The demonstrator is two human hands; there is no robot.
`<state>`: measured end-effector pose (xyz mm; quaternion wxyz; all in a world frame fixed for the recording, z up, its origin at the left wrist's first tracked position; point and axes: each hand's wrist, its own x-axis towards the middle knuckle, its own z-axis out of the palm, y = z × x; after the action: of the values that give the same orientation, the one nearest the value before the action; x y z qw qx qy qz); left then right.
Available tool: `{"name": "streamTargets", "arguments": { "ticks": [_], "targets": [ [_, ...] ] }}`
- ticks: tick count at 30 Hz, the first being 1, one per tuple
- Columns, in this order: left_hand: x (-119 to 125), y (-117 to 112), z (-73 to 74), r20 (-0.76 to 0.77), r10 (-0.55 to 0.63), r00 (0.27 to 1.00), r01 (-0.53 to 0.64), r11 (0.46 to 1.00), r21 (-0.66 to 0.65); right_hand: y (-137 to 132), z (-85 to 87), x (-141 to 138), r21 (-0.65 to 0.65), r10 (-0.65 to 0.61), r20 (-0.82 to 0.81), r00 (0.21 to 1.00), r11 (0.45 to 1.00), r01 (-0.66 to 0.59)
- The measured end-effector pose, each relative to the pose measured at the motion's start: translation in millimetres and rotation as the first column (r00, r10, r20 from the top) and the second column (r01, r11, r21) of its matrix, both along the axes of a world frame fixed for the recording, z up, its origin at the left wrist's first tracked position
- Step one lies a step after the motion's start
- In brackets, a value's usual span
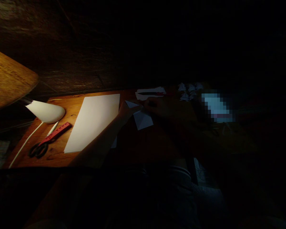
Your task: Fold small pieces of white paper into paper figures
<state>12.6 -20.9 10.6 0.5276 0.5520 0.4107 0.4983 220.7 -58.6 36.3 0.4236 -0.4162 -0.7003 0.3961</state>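
A small folded piece of paper [143, 120] is between my two hands, over the middle of the wooden table. My left hand [127, 111] grips its left side, and a pointed paper flap sticks up by the fingers. At the upper right of the paper my right hand [154, 105] is closed, its fingertips pinching the edge. Deep shadow hides much of the right hand and arm. To the left, partly under my left forearm, lies a stack of white paper sheets [92, 117].
A lamp with a white base [46, 111] stands at the left. Near it lie black-handled scissors [39, 149] and a red strip [59, 131]. Paper slips [147, 90] with a dark pen-like item lie at the back. Several folded paper shapes [184, 95] and a blurred-out bright screen [216, 106] are right.
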Motion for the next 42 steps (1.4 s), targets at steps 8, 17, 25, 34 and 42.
{"name": "streamTargets", "arguments": {
  "ticks": [8,17,25,34,42],
  "targets": [
    [2.9,-5.0,9.2,-0.106,-0.109,0.988,0.118,0.99,0.079,2.9,-4.1,-3.3,0.006,-0.037,0.033,0.999,0.999,0.037],
    [12.5,-10.9,21.9,-0.02,-0.105,0.994,0.105,0.995,-0.006,-3.9,3.3,-6.6,0.014,-0.042,-0.003,0.999,0.999,0.042],
    [11.5,-5.8,16.8,0.068,0.016,0.998,-0.015,1.0,-0.023,5.4,-0.9,-0.6,0.044,-0.079,-0.011,0.997,0.996,0.079],
    [8.9,4.1,10.4,0.104,0.084,0.991,-0.08,0.996,-0.047,10.2,-3.0,7.4,-0.101,-0.095,-0.081,0.992,0.991,0.087],
    [9.6,0.4,13.6,0.089,0.063,0.994,-0.06,0.998,-0.033,9.1,-3.1,10.4,-0.146,-0.017,-0.095,0.995,0.989,0.003]
  ]
}}
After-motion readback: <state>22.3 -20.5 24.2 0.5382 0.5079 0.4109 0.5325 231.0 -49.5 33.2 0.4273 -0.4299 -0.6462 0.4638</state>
